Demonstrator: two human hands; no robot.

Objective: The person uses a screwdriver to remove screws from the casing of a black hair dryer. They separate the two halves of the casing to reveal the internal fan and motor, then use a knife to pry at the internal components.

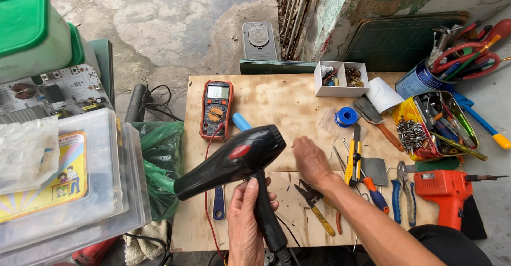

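Observation:
My left hand (246, 223) grips the handle of a black hair dryer (234, 159) with a red switch, held above the plywood worktop (277, 106), nozzle pointing lower left. My right hand (311, 159) hovers open over the board just right of the dryer, fingers spread, holding nothing. It is nearest a yellow utility knife (353, 159) and yellow-handled wire strippers (315, 205). A red-cased multimeter (215, 109) lies behind the dryer, its red lead trailing down the board.
Pliers (400, 194), a screwdriver (375, 194), an orange glue gun (444, 191), a tray of tools and screws (436, 125), a tin of tools (452, 58), a parts box (340, 77) and solder reel (346, 117) crowd the right. Plastic bins (69, 181) and a circuit board (53, 93) stand left.

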